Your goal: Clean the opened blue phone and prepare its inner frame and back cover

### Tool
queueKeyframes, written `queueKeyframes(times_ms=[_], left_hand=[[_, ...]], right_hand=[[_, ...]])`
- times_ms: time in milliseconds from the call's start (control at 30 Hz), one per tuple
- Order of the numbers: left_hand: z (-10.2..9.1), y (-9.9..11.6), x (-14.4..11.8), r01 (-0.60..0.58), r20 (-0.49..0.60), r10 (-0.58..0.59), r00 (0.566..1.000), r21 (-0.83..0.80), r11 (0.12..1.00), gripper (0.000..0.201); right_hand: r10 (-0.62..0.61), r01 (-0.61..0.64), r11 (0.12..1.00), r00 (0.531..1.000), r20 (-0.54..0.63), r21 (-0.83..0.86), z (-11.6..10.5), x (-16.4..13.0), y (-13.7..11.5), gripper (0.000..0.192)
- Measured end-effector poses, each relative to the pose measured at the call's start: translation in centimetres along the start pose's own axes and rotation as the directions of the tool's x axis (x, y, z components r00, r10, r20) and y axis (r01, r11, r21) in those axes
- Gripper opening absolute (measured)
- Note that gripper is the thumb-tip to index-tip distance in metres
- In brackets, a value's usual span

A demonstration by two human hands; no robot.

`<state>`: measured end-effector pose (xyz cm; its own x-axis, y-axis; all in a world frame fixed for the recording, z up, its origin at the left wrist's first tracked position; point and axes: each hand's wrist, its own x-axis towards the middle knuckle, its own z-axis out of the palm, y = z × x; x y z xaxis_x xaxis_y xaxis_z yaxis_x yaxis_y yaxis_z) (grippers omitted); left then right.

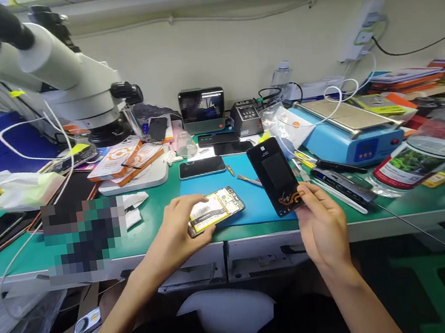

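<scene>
My left hand [179, 228] grips an opened phone body [216, 209] with a yellow-white battery showing, held low over the blue work mat [246, 196]. My right hand [320, 220] holds a detached black screen panel [275, 175] by its lower end, tilted up, with an orange flex cable curling at the bottom. The two parts are apart, the panel to the right of the phone body.
A white microscope [68, 83] rises at the left. Black phones [202, 167] lie behind the mat, with tweezers [249, 180] beside them. A blue heating plate [348, 128] and a jar [410, 161] stand at the right. Boxes [125, 160] and cables crowd the green bench [153, 233].
</scene>
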<state>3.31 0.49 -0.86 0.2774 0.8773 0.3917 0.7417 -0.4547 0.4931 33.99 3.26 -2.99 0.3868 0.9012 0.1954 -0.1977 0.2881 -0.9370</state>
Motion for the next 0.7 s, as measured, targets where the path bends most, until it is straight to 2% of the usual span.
queueKeyframes(times_ms=[167, 267, 367, 433, 533, 600, 700], left_hand=[[1.4, 0.6, 2.3, 0.032, 0.137, -0.024, 0.990, -0.061, 0.998, 0.056], [1.4, 0.1, 2.4, 0.083, 0.179, -0.063, 0.982, -0.106, 0.991, 0.066], [0.8, -0.4, 0.8, 0.165, 0.128, -0.146, 0.981, -0.151, 0.975, 0.072], [0.1, -0.6, -0.8, 0.238, 0.052, -0.232, 0.971, -0.195, 0.952, 0.061], [-1.5, -0.3, -3.4, 0.361, -0.027, -0.385, 0.923, -0.293, 0.885, 0.042], [-2.7, 0.1, -4.8, 0.428, -0.024, -0.468, 0.884, -0.366, 0.827, 0.040], [-4.0, 1.1, -6.2, 0.478, 0.066, -0.512, 0.856, -0.477, 0.738, 0.052]], right_hand=[[0.013, -0.013, 0.999, 1.000, 0.005, 0.041, 0.0, -0.1, -0.3, 0.025], [0.017, -0.018, 0.999, 1.000, 0.015, 0.049, 0.1, -0.2, -0.5, 0.025], [0.014, -0.014, 0.999, 1.000, 0.018, 0.033, 0.1, -0.3, -0.6, 0.026], [0.012, -0.012, 1.000, 0.999, 0.029, 0.006, 0.0, -0.3, -0.6, 0.027], [0.011, -0.007, 0.998, 0.997, 0.076, -0.061, -0.1, -0.3, -0.8, 0.029], [0.028, -0.010, 0.993, 0.989, 0.145, -0.121, -0.1, -0.6, -1.4, 0.031], [0.093, -0.025, 0.975, 0.949, 0.303, -0.222, 0.4, -1.7, -2.7, 0.029]])
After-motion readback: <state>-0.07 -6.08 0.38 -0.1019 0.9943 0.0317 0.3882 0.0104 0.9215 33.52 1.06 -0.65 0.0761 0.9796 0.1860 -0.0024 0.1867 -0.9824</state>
